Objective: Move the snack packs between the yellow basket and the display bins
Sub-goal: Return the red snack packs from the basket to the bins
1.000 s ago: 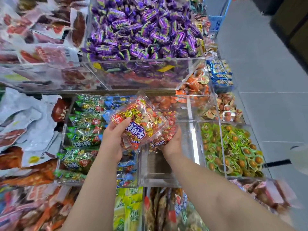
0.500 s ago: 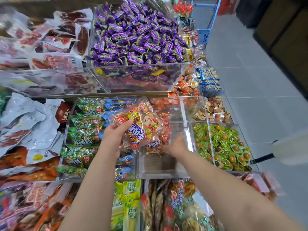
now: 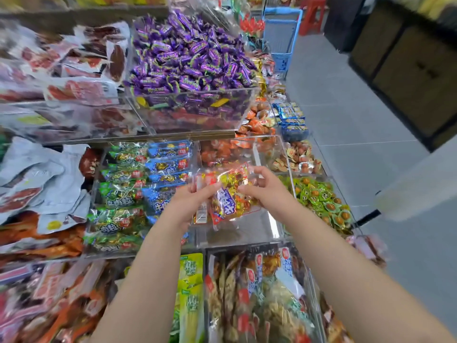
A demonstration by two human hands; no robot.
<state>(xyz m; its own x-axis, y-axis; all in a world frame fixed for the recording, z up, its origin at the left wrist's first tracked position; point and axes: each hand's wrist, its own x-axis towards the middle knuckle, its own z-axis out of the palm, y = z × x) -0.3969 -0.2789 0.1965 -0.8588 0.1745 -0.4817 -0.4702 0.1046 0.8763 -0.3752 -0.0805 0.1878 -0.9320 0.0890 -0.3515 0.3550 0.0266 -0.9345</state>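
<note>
Nearest me, at the near edge of the display shelf (image 3: 173,136), sit upright green-yellow stick packs (image 3: 191,280) and brownish snack bags with red tags (image 3: 249,293). Their print is too smeared to read.

Just past those, my left grip (image 3: 188,203) and right grip (image 3: 268,191) share one clear plastic snack pack of red and gold wrapped sweets (image 3: 228,198).
- Left: thumb on top, fingers under, pinching the pack's left end.
- Right: thumb and curled fingers pinching the right end.

My guess is the two-ended hold keeps the floppy bag flat so it goes down tidy.

The pack hangs just over the nearly empty clear acrylic bin (image 3: 249,230) in the middle row and is not resting in it yet. I judge this is stocking, bin-bound. No yellow basket in view.

The pack label is a blue patch with white Chinese characters, motion-blurred and unreadable. A white barcode sticker (image 3: 201,214) sits at the pack's near left corner.

To the left is a bin of green and blue foil packs (image 3: 128,191), laid in rows with labels up, likely for shoppers, in the same blue-patch style. To the right is a bin of small green-wrapped round snacks (image 3: 319,198).

Farther back on the upper tier is a heaped bin of purple twist-wrapped candies (image 3: 193,60). They carry Latin lettering that I can't read for sure. Beyond that, on the grey floor (image 3: 346,107), stands a blue plastic basket (image 3: 282,38).
</note>
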